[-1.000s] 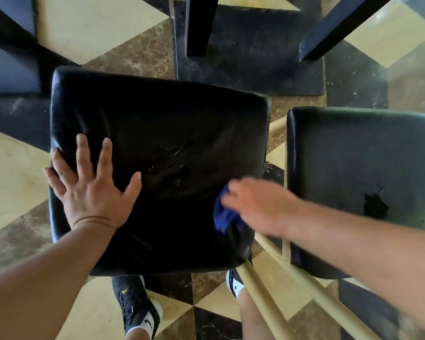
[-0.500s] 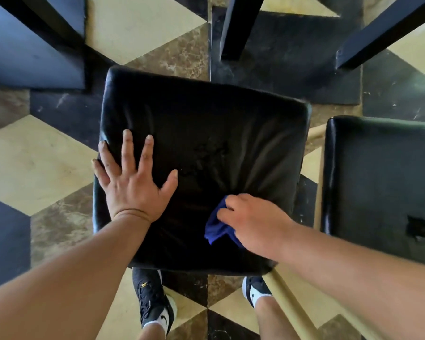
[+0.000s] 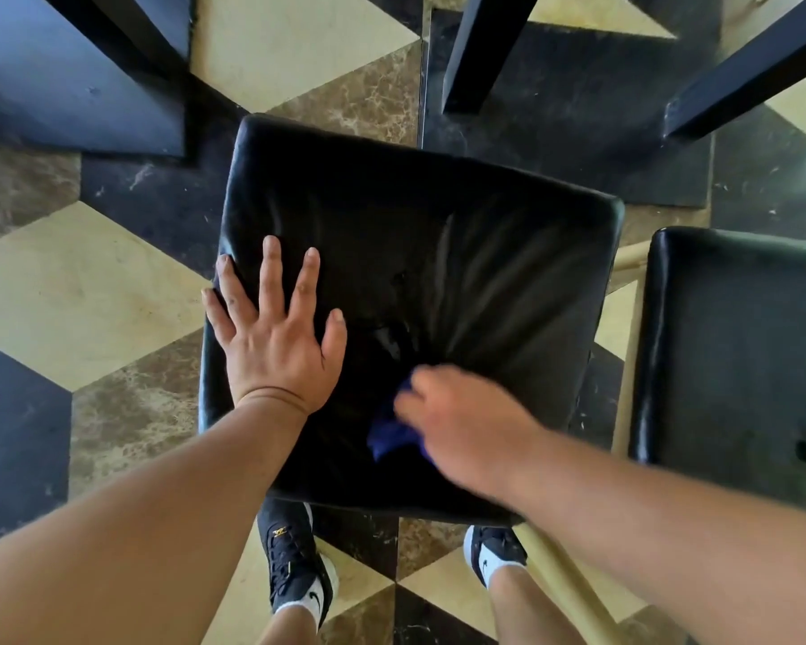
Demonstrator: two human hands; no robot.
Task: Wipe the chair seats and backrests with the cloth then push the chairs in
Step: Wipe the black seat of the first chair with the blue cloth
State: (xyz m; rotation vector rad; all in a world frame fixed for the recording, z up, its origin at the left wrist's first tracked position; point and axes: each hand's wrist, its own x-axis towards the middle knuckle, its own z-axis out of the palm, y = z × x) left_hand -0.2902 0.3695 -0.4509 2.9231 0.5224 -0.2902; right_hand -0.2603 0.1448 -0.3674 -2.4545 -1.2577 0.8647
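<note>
The tiled floor (image 3: 112,290), in cream, brown and black, lies under everything. It looks hard and smooth, so a chair pushed in should slide rather than catch. The black padded chair seat (image 3: 415,253) fills the middle of the view, directly below the person. Its glossy covering creases toward the near right, which suggests soft cushioning under a slick, wipeable skin. A second seat (image 3: 736,346) stands just beside it on the right, not touching it. A pale wooden rail (image 3: 564,584) shows below the first seat's near right corner (that stiff frame, or the backrest out of view, looks the better place to take hold for pushing, since the cushion would give). The left hand (image 3: 275,346) rests flat on the seat's left side, its grip wide, with fingers spread and holding nothing; it looks like bracing. The right hand (image 3: 461,430), blurred, is on the near part of the seat with its grip closed over the blue cloth (image 3: 389,435). The cloth lies bunched under the fingers, touching the seat. It looks light and limp, and is probably best held wadded in the palm.
</note>
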